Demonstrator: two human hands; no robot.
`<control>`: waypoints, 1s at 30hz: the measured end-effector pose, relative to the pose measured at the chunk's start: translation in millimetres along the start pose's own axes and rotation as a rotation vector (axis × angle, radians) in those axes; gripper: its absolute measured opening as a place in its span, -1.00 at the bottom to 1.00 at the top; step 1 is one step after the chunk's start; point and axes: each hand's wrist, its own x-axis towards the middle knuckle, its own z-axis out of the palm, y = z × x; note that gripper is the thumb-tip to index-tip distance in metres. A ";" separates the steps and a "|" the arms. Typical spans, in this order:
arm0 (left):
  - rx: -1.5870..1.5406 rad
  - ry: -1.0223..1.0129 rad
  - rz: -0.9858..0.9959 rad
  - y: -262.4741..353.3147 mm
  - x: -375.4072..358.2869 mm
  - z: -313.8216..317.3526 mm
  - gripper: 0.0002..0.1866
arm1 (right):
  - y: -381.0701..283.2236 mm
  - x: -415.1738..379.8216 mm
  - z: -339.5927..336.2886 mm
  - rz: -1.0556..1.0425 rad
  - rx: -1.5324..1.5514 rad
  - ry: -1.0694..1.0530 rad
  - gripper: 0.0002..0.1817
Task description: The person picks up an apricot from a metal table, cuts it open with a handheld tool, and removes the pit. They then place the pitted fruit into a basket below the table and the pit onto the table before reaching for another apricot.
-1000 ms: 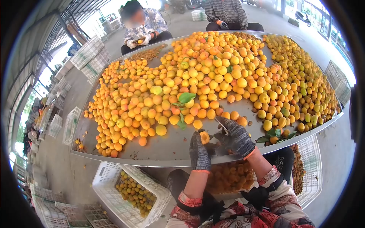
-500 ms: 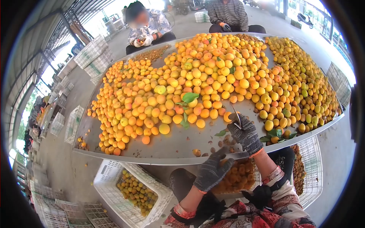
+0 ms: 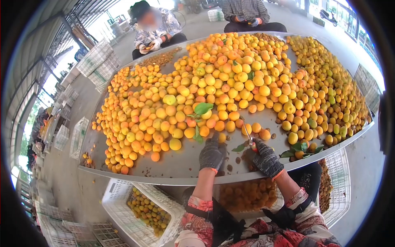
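Note:
Both my hands wear dark grey knit gloves. My left hand [image 3: 212, 154] reaches over the table's near edge, fingers stretched forward, their tips right at a single apricot [image 3: 222, 137] in front of the pile. Gripped in my right hand [image 3: 266, 159] is a small knife [image 3: 247, 132] with a red and pale handle, its thin blade pointing up and away from me. Just left of the knife lies a green leaf [image 3: 238, 148], with apricot pits [image 3: 229, 168] scattered between my hands. A large heap of apricots [image 3: 164, 111] fills much of the metal table [image 3: 185, 166].
Below the table stands a white crate [image 3: 113, 193] with greenish-yellow fruit, and orange apricot pieces [image 3: 249, 193] lie under the near edge. Another white crate [image 3: 339, 177] is at my right. Across the table sit two people [image 3: 156, 29] [image 3: 247, 16], both gloved.
My left hand has moved from the near edge forward to the apricots. My right hand has lowered slightly with the knife. The far right person's hands have come together.

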 end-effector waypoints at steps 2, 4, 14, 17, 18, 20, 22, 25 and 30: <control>0.028 -0.026 -0.036 2.7 1.4 0.6 -0.41 | 2.6 3.0 -0.6 0.030 0.014 -0.018 -0.55; 0.056 -0.055 -0.065 5.3 2.1 2.8 -0.41 | 5.1 1.9 -0.9 0.062 0.028 -0.028 -0.48; 0.095 -0.187 0.099 40.0 7.2 0.8 -0.34 | -2.9 -11.6 -5.2 -0.080 0.284 0.141 -0.52; 0.055 -0.205 0.228 33.7 9.6 19.8 -0.35 | 20.1 -8.7 -1.8 -0.067 0.399 0.140 -0.54; 0.030 -0.161 0.305 35.9 7.9 20.4 -0.37 | 25.9 -7.2 -0.8 -0.088 0.456 0.124 -0.55; 0.092 -0.241 0.250 45.8 9.3 21.3 -0.37 | 25.8 -7.8 2.0 -0.119 0.507 0.125 -0.60; 0.155 -0.319 0.195 43.9 10.9 26.4 -0.38 | 18.2 -8.8 1.6 -0.153 0.559 0.127 -0.64; 0.059 -0.062 0.289 35.5 7.2 28.1 -0.43 | 16.9 -11.5 -0.2 -0.079 0.624 0.127 -0.62; -1.227 -0.040 -0.139 53.2 -25.5 -23.7 -0.51 | 36.1 -3.9 11.5 -0.202 0.788 0.270 -0.60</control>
